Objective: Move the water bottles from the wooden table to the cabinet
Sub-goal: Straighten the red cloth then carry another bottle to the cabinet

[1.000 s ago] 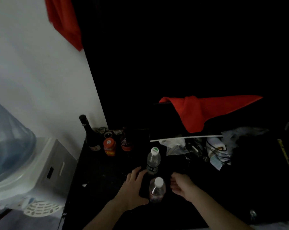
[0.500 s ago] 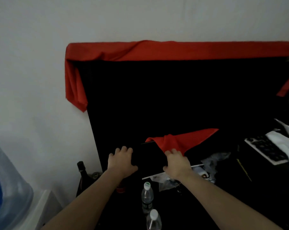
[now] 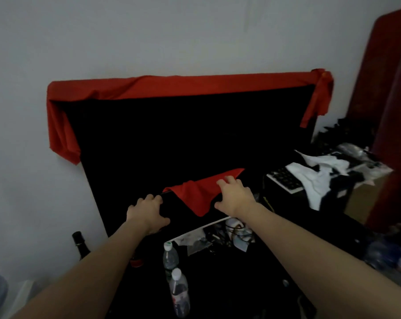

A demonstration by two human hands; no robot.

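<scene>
Both hands are up on a dark box-like object (image 3: pixel 185 210) at 12 o'clock of the bottles, not on the bottles. Left hand (image 3: pixel 146 214): fingers curled over the top edge, thumb spread on the front face, so grip looks like it's holding that edge. Right hand (image 3: pixel 235 196): fingers fairly straight, lying on the small red cloth (image 3: pixel 199 194) draped over the same edge, thumb out to 9 o'clock; reads as a wide, pressing grip, not a pinch. Two water bottles stand w/ caps on: near bottle (image 3: pixel 180 295) at 6 o'clock of frame, far bottle (image 3: pixel 170 259) just beyond it at 12, nearly touching in this view. They sit on a very dark tabletop (image 3: pixel 240 284); can't confirm it's wood. My read: step in hand is clearing or opening this dark thing, poss. to get access, before picking bottles. To do it well: keep both hands level, move it w/o dragging the cloth off, and don't sweep elbows back, since the forearms pass either side of the bottles and a knock would tip them. Then take one bottle per hand by the body, not the cap. Hard to see: whole centre is near-black, so box shape, hinge or lid can't be told. Cabinet not identifiable; the big dark panel (image 3: pixel 190 134) w/ red fabric (image 3: pixel 171 85) along its top could be it, unsure. Dark glass bottle (image 3: pixel 81 245) at 9 o'clock is partly behind left forearm. Clutter at 3 o'clock (keyboard (image 3: pixel 284 179), white cloth (image 3: pixel 316 178)) is murky.
</scene>
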